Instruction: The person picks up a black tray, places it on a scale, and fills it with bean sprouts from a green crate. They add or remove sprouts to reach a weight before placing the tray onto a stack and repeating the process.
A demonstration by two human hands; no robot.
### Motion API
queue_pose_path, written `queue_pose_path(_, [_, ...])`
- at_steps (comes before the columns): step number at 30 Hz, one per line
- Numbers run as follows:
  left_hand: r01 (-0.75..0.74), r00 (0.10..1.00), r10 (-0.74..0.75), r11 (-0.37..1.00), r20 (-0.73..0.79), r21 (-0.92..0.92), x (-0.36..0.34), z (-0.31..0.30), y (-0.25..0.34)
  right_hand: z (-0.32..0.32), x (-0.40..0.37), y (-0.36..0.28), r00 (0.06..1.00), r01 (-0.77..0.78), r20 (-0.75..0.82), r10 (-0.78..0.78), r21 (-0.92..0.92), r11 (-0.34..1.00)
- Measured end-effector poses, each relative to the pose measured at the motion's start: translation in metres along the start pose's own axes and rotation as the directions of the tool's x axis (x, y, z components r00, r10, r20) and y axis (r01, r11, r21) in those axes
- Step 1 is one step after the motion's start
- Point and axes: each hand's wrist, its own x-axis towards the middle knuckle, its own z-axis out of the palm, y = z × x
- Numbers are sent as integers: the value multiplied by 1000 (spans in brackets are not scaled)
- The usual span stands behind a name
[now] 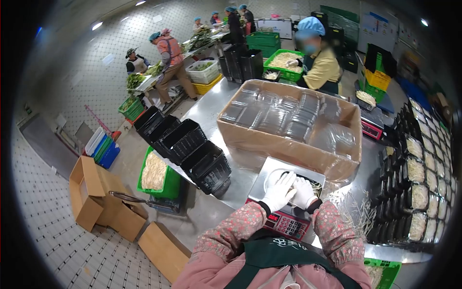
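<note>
My left hand and my right hand, both in white gloves, rest together on a black tray of bean sprouts that sits on the steel pan of a red digital scale. The hands cover most of the tray, and whether the fingers grip it cannot be told. Loose sprouts lie scattered on the steel table to the right of the scale.
A big cardboard box lined with plastic and holding empty trays stands just behind the scale. Stacks of black trays lie at left. Filled sprout trays are lined up at right. A green crate of sprouts sits below. A co-worker works opposite; others stand farther back.
</note>
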Motion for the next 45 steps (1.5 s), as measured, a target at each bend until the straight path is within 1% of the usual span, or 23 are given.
queue_pose_path(2, [32, 999, -29, 998, 44, -51, -3, 2, 0, -10, -6, 5, 996, 80, -57, -67, 272, 959])
queue_pose_path(3, [35, 998, -33, 999, 62, -32, -3, 2, 1, -15, -5, 9, 999, -8, 46, -16, 474, 880])
queue_pose_path(6, [5, 1000, -7, 997, 22, 81, -2, 6, 1, -31, -25, 8, 997, 72, -39, -63, 312, 947])
queue_pose_path(8, [48, 999, -49, 996, 19, 72, -1, 7, 6, -46, -33, -3, 997, -55, 72, 41, 193, 980])
queue_pose_path(11, [77, 996, -80, 993, 29, 87, -1, 14, 6, -10, -38, 2, 999, 9, -52, -5, 91, 996])
queue_pose_path(14, [90, 996, -89, 994, -22, 66, -2, 21, 4, -9, -30, 7, 999, -35, 6, 35, 107, 994])
queue_pose_path(16, [86, 996, -83, 993, -41, 75, 0, 12, 7, -14, -25, 20, 996, -21, 89, -4, 288, 957])
queue_pose_path(17, [31, 994, -35, 999, -100, -43, 0, 7, 4, -39, -28, 10, 993, -10, 108, -45, 460, 888])
queue_pose_path(18, [-20, 987, -7, 986, -158, -166, -4, 3, 2, -35, -39, 22, 997, 71, -23, -67, 441, 895])
queue_pose_path(19, [6, 987, -59, 943, -151, -334, -6, 0, 3, -52, -45, 24, 999, 13, 37, -34, 467, 884])
queue_pose_path(20, [29, 983, -114, 875, -147, -483, -4, -3, 0, -80, -50, 21, 994, 102, -82, -68, 537, 837])
queue_pose_path(21, [40, 979, -138, 847, -147, -530, -5, 1, -13, -100, -59, 24, 997, -50, -19, 72, 550, 834])
queue_pose_path(23, [122, 967, -232, 783, -105, -610, -7, -8, -36, -134, -76, 35, 985, -36, -121, 126, 567, 823])
queue_pose_path(24, [195, 952, -302, 740, -58, -644, -7, -24, -41, -140, -85, 44, 957, -128, -71, 280, 764, 632])
queue_pose_path(29, [158, 964, -257, 747, -62, -646, 1, -84, -49, -141, -116, 70, 858, -314, -108, 502, 663, 679])
queue_pose_path(30, [176, 968, -249, 725, -16, -666, 6, -86, -40, -131, -111, 66, 891, -268, -196, 409, 499, 824])
queue_pose_path(32, [111, 993, -118, 869, 16, -482, 24, -62, -22, -110, -94, 56, 936, -136, -312, 163, 105, 985])
queue_pose_path(33, [43, 999, -27, 925, 47, -378, 27, -47, -12, -105, -82, 38, 956, -168, -205, 211, 211, 963])
queue_pose_path(36, [-103, 949, 136, 987, 285, -127, 24, -13, 20, -86, -60, 13, 986, -169, -10, 168, -53, 984])
queue_pose_path(38, [-200, 935, 200, 979, 293, -31, 11, 10, 16, -86, -56, 12, 964, -179, 186, 192, -89, 980])
queue_pose_path(39, [-192, 941, 202, 979, 271, -61, 9, 15, 13, -54, -66, 36, 995, -73, 74, 72, 4, 997])
queue_pose_path(42, [-181, 956, 185, 983, 227, -37, 14, 16, 15, -41, -65, 5, 983, -182, -46, 177, -140, 973])
queue_pose_path(45, [-153, 978, 154, 988, 143, -18, 22, 21, 18, -15, -58, -2, 963, -175, -235, 130, -181, 968])
